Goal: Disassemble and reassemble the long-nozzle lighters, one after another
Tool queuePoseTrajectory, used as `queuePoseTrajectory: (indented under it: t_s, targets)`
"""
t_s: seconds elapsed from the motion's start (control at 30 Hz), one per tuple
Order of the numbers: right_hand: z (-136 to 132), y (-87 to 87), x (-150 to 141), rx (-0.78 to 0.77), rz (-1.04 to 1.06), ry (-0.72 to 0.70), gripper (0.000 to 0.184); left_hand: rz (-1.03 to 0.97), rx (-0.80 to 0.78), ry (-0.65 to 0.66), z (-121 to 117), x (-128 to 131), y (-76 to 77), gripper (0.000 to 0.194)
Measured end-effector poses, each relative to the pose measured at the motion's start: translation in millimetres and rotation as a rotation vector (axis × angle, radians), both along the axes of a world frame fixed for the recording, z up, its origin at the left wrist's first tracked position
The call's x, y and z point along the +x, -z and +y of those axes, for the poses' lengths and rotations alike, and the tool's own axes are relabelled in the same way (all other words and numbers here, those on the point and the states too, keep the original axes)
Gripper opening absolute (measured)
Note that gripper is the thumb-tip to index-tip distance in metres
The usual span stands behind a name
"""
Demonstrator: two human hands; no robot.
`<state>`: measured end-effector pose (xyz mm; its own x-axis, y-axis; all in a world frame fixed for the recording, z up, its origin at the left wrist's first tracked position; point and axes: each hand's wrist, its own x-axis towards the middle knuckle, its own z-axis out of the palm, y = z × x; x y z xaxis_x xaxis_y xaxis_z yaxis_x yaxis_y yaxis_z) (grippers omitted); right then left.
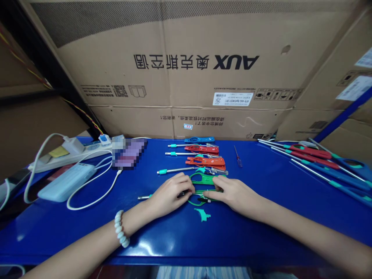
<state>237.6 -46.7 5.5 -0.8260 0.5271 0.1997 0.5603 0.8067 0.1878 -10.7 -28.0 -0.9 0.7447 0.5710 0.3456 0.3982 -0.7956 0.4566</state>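
Observation:
My left hand (173,193) is closed, pinching a small dark part (183,193) beside a green lighter handle. A metal tube end (143,197) with a teal collar sticks out to the left, beyond that hand. My right hand (236,193) has its fingers curled over the right end of the green handle halves. The upper green half (203,178) lies behind the lower green half (193,202), where thin white wire and a black piece (204,200) show. A teal trigger piece (202,215) lies in front. My fingers hide the right end of the halves.
Behind my hands lie an orange handle (206,162), a red handle (202,149) and a blue handle (199,139) with tubes. A screwdriver (238,158) and assembled long lighters (319,174) are to the right. A power bank (68,182), phone and power strip (95,148) stand left.

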Motion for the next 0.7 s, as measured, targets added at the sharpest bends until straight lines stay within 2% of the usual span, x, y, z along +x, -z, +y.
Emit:
queuePoseTrajectory:
  t_s: [0.37, 0.7]
  targets:
    - [-2.1, 1.8, -1.8, 0.080, -0.001, -0.036, 0.025, 0.156, 0.258, -0.007, -1.9, 0.0, -3.1, 0.020]
    - [-5.8, -0.6, -8.6, 0.135, -0.017, -0.052, 0.023, 0.225, 0.292, -0.047, -3.3, 0.6, -5.7, 0.014]
